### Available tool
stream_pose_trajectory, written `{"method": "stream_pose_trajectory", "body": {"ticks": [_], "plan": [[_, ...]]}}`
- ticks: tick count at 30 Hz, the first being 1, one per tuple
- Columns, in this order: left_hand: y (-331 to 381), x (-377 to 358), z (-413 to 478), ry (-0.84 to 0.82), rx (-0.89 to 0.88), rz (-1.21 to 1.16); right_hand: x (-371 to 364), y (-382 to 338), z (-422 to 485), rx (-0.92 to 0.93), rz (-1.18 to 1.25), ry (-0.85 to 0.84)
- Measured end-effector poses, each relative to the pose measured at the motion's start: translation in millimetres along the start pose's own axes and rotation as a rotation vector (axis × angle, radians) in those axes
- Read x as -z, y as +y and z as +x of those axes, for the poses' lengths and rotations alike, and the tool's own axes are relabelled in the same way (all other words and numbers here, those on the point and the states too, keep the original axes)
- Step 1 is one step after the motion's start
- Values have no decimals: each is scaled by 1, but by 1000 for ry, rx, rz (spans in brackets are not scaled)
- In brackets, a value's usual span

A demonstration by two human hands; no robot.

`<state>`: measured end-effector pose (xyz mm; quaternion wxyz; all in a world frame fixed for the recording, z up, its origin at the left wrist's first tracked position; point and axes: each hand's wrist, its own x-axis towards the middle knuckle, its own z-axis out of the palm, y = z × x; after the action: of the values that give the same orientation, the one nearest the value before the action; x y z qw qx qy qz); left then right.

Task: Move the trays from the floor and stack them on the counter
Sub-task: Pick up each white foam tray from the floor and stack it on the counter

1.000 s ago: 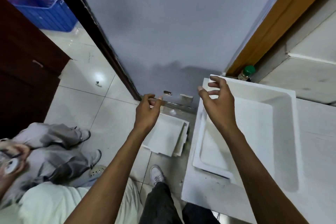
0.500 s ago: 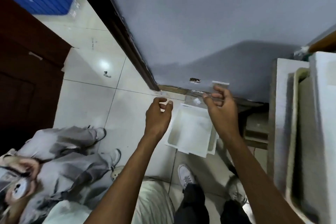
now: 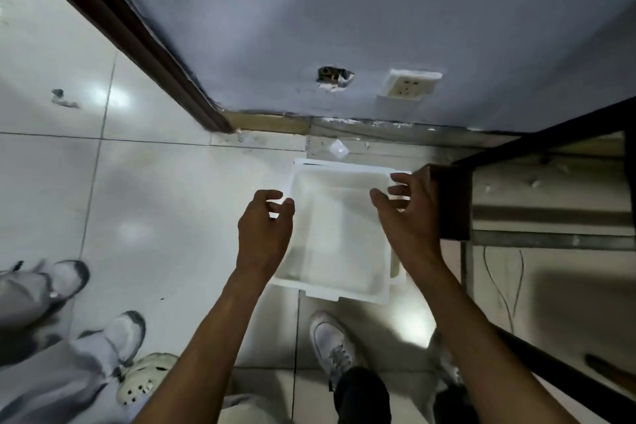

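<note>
A white foam tray (image 3: pixel 339 234) lies on the tiled floor near the wall, on top of another white tray whose edge (image 3: pixel 395 274) shows at its right side. My left hand (image 3: pixel 263 234) hovers over the top tray's left rim, fingers loosely curled and holding nothing. My right hand (image 3: pixel 411 220) hovers over the tray's right rim, fingers spread and empty. Neither hand plainly touches the tray. The counter is out of view.
A dark-framed table or shelf (image 3: pixel 454 203) stands right beside the trays on the right. Another person's legs and shoes (image 3: pixel 120 337) are at the lower left. My own shoes (image 3: pixel 335 344) stand just before the trays. A wall socket (image 3: pixel 409 84) sits on the grey wall.
The view has dropped from the counter down to the floor. Both hands have come lower and closer to the floor trays, now on either side of the top one.
</note>
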<state>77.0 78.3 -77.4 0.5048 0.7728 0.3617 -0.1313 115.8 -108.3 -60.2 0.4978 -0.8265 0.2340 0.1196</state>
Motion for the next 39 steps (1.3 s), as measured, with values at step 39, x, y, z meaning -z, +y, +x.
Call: {"method": "stream_pose_trajectory", "body": {"ticks": [39], "plan": [[-115,-37,49,131,416,-57,-40,138,17,-133,-247,180]]}}
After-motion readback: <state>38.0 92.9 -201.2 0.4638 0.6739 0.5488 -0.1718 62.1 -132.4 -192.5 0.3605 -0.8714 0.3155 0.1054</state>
